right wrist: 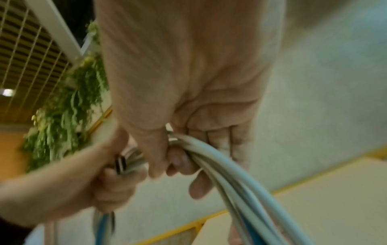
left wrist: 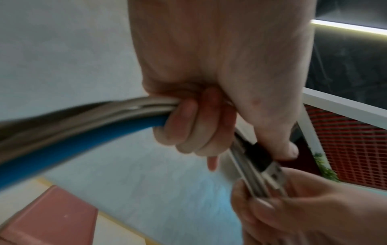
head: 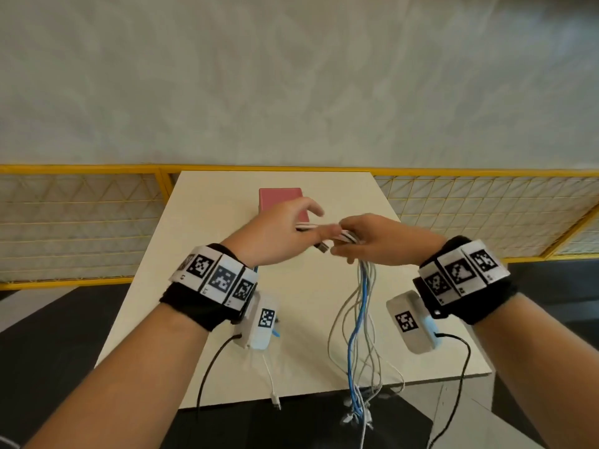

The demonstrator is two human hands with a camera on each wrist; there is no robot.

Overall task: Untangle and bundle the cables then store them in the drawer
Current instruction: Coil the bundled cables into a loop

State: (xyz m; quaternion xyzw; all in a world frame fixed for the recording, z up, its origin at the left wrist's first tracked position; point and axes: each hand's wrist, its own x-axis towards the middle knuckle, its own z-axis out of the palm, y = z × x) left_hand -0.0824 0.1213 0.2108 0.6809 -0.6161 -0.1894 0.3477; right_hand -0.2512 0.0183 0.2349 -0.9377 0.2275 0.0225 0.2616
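Observation:
A bundle of white and blue cables (head: 362,319) hangs from my two hands above the table (head: 214,222) and trails past its near edge. My left hand (head: 278,236) curls its fingers (left wrist: 188,132) round the cables (left wrist: 83,126), and its thumb presses a black USB plug (left wrist: 259,157) against them. My right hand (head: 377,243) grips the same bundle just to the right, and the cables (right wrist: 240,174) run down out of its fist (right wrist: 199,145). A pink box (head: 279,197) stands behind the hands; no drawer opening shows.
A loose white cable end with a plug (head: 275,400) dangles at the table's near edge under my left wrist. A yellow mesh fence (head: 81,222) runs behind the table on both sides. Dark floor (head: 48,351) lies beside the table.

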